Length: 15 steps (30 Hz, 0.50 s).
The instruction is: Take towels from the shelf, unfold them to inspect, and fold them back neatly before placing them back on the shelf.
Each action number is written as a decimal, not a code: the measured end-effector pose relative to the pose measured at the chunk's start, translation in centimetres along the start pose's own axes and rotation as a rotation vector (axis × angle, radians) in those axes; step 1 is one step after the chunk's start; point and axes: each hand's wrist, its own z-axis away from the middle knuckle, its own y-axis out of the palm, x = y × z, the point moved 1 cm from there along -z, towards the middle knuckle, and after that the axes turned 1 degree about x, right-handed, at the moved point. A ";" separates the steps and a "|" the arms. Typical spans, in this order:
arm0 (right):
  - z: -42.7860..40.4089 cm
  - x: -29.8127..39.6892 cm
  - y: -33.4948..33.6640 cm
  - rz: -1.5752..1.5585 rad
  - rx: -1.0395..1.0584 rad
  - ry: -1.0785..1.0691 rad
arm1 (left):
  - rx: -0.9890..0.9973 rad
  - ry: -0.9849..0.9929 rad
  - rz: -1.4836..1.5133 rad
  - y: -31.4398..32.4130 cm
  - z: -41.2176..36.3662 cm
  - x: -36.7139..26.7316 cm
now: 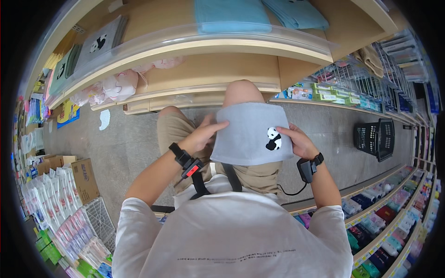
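A grey towel (247, 135) with a panda on its right part lies spread over my raised knee, held at both sides. My left hand (205, 133) grips its left edge, thumb on top. At the right edge, my right hand (299, 139) pinches the cloth, the thumb beside the panda's head. The fingers under the cloth are partly hidden. On the shelf ahead stand a folded grey panda towel (100, 43) and a green one (62, 71) at the left; blue folded towels (231, 15) lie further right.
A wooden shelf with a clear front lip (208, 47) runs before me. White patterned bags (120, 85) sit on the lower shelf. A dark basket (373, 139) stands on the floor at the right. Cardboard boxes (85, 180) and packaged goods are at the left; stocked shelves (375, 215) stand behind me at the right.
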 end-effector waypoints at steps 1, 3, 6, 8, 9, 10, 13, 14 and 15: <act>0.1 0.0 0.0 0.023 0.009 -0.020 | -0.002 0.004 -0.003 -0.1 -0.2 0.1; 0.2 0.2 0.2 0.045 0.017 -0.045 | 0.175 0.023 0.110 0.0 -0.7 0.6; 0.8 0.7 0.8 0.051 0.040 -0.073 | 0.307 0.086 0.266 -0.7 -1.3 1.4; 1.2 1.0 1.0 0.084 0.042 -0.049 | 0.296 0.091 0.303 -1.0 -1.1 1.5; 1.2 0.9 1.0 0.083 0.039 -0.053 | 0.283 0.096 0.341 -1.1 -0.9 1.3; 1.1 0.7 0.9 0.080 0.037 -0.058 | 0.286 0.097 0.338 -1.4 -0.7 1.0; 1.3 0.5 1.1 0.082 0.014 -0.089 | 0.275 0.123 0.185 -2.1 0.6 -0.2; 1.4 0.6 1.2 0.086 -0.004 -0.113 | 0.243 0.197 0.155 -2.2 1.0 -0.8; 1.5 0.9 1.0 0.090 -0.002 -0.114 | 0.207 0.275 0.128 -2.3 1.7 -1.7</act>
